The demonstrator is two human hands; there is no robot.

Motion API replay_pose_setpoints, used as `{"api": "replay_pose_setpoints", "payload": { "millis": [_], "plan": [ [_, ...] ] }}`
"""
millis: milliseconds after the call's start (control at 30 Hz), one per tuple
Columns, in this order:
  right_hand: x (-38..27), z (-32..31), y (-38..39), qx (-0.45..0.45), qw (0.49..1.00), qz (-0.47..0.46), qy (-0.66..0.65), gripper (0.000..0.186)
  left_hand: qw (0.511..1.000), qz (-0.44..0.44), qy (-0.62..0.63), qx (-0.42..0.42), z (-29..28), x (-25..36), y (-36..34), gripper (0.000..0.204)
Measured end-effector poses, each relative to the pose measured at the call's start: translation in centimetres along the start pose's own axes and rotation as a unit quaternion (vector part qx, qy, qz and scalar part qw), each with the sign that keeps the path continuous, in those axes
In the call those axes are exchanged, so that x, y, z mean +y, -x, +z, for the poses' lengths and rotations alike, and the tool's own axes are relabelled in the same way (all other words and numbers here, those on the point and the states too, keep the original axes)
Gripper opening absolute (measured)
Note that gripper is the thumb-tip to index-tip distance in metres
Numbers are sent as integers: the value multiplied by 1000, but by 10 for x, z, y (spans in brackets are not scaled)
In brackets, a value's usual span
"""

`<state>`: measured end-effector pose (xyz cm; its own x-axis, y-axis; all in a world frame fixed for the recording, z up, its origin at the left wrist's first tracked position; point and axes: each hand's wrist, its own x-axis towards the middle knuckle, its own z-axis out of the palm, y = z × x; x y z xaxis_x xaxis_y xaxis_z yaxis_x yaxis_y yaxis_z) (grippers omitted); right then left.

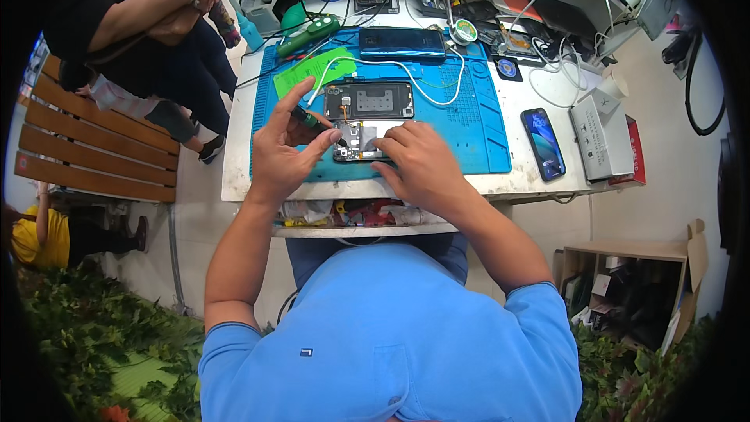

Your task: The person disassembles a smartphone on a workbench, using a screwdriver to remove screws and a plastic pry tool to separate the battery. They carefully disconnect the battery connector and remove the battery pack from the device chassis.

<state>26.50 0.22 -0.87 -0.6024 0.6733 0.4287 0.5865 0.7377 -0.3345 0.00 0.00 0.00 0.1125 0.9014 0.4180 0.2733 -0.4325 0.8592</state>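
An opened phone lies on the blue work mat (476,137), its inner body (359,137) toward me with circuit parts showing. Just beyond it is the other half of the phone, a dark panel (379,100), and an orange ribbon runs between the two. My left hand (285,144) is closed around a dark green screwdriver (311,118), whose tip points down at the left part of the phone body. Slightly blurred, my right hand (418,160) has its fingers bent down onto the right part of the body; its fingertips press there, steadying it.
A white cable (437,101) loops over the mat beside a green card (312,72). Behind lie a dark phone (402,43), a solder spool (463,31) and a green tool (308,37). A lit phone (543,144) and white box (598,137) are right. People stand left.
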Motion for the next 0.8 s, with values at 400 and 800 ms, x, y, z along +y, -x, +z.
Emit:
{"api": "replay_pose_setpoints", "payload": {
  "millis": [400,800],
  "plan": [
    [18,11,-35,63,996,24,-57,10,992,-2,60,107,-13,-3,2,84],
    [69,5,-72,8,997,67,31,5,991,-9,30,126,-23,6,4,80]
  ]
}}
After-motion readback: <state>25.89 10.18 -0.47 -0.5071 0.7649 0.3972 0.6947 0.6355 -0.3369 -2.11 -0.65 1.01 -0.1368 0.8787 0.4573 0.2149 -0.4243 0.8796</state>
